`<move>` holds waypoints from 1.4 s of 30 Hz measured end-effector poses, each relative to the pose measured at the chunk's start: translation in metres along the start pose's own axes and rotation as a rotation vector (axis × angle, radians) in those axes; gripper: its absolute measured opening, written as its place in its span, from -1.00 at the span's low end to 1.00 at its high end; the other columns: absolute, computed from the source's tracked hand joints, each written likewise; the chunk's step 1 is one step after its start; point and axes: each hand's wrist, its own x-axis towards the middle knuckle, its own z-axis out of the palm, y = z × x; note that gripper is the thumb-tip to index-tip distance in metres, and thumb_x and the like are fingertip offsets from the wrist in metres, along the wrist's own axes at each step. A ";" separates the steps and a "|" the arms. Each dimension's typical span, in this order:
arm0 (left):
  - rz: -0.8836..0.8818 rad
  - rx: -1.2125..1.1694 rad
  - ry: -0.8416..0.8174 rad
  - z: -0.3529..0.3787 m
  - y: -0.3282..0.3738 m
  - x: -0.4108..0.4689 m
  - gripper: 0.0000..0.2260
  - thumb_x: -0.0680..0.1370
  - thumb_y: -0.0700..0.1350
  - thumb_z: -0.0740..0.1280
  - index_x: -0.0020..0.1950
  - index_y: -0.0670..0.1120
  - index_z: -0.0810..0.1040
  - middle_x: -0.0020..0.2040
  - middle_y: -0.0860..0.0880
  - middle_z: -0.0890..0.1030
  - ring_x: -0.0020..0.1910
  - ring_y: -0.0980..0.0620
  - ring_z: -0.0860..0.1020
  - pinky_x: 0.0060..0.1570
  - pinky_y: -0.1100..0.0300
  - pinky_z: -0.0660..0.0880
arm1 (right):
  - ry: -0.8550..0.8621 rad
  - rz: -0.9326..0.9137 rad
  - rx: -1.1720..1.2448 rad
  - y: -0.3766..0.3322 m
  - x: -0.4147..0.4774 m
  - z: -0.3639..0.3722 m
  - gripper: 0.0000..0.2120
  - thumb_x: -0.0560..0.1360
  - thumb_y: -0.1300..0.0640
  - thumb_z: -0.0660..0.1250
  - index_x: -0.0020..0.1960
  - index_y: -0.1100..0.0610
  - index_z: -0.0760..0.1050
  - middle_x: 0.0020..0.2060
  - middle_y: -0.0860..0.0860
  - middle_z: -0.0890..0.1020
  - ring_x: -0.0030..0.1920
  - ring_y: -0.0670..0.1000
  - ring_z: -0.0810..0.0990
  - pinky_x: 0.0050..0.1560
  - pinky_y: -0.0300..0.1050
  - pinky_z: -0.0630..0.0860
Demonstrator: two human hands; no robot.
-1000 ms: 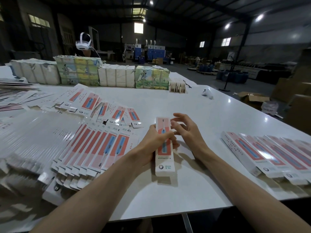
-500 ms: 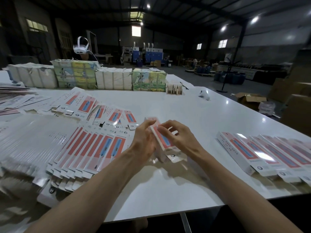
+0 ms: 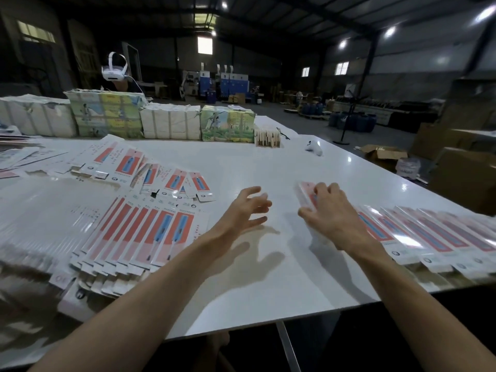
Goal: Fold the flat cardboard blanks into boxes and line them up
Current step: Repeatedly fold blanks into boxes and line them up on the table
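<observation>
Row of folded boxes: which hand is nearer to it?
Right. The right hand holds a folded box at the left end of the row; the left hand hovers open over the table, farther left.

The person's left hand (image 3: 241,210) and right hand (image 3: 332,218) are bare, and behind each wrist a slender, bare forearm extends to the frame edge.

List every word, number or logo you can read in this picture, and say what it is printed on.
None can be read.
Flat blanks: small print and round logos, too blurred.
Folded boxes: print blurred by glare.
Wrapped bundles: pictures, no legible words.
</observation>
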 end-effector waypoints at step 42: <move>-0.484 1.338 0.035 -0.093 0.084 -0.047 -0.62 0.45 0.05 0.63 0.14 -0.07 0.60 -0.03 0.01 0.71 -0.13 0.03 0.74 0.02 0.07 0.70 | 0.216 -0.408 0.387 -0.081 0.061 0.080 -0.87 0.67 0.15 0.31 0.12 0.10 0.63 0.10 -0.08 0.58 -0.10 -0.05 0.61 -0.05 -0.01 0.58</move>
